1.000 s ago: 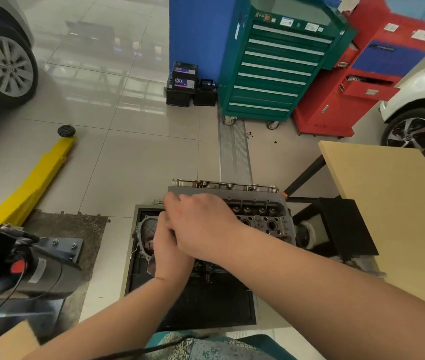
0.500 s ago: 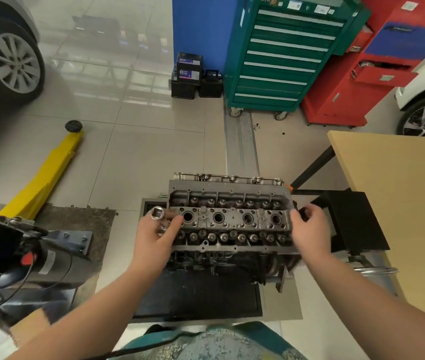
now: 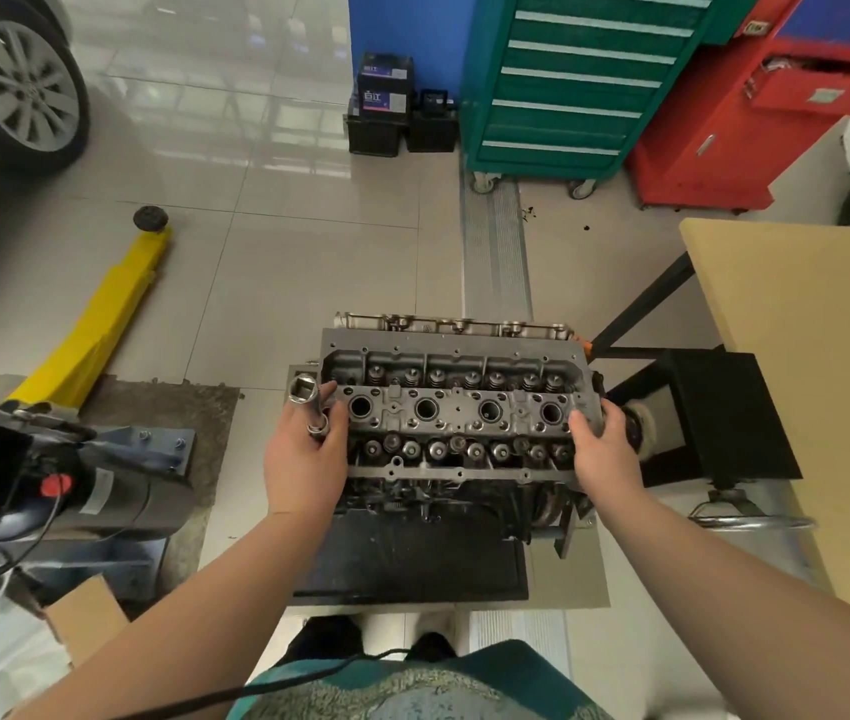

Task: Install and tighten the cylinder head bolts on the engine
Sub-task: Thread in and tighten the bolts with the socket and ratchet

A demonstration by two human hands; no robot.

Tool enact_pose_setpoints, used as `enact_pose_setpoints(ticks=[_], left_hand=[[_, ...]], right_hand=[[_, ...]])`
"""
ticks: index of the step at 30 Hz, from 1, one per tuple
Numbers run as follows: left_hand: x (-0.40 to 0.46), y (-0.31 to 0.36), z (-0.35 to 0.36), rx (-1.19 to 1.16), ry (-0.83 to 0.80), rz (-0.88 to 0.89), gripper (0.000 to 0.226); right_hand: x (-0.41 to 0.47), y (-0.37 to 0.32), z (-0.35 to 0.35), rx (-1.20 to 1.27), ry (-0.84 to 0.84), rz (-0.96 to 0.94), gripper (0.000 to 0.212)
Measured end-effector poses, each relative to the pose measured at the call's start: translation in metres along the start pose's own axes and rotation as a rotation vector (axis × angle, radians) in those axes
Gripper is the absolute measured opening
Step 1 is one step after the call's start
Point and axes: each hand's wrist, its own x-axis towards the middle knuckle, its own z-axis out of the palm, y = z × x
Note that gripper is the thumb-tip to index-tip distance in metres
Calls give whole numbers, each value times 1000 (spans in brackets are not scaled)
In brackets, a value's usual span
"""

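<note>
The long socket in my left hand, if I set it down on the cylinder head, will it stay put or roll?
The socket looks like a smooth, round metal tube, so lying flat it would probably roll. The cylinder head has an uneven top that might catch it. Stood on its wide square-drive end it might stay, though a long tube tips easily.

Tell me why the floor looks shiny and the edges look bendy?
In the head view, the glossy floor tiles mirror bright light as glare; the wide-angle lens curves the yellow lift arm and the wooden table near the edges, while the cylinder head in the middle stays sharp.
</note>
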Motion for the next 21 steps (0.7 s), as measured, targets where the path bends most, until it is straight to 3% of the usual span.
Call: enact_pose_setpoints(ticks=[4, 18, 21], left_hand=[[-3, -15, -1, 114, -30, 21, 31], [7, -30, 2, 145, -68, 108, 29], [6, -28, -1, 182, -103, 130, 31]], right_hand=[[-4, -7, -4, -79, -11, 18, 56], [-7, -17, -11, -46, -40, 76, 57], [-16, -37, -9, -49, 7, 157, 67]])
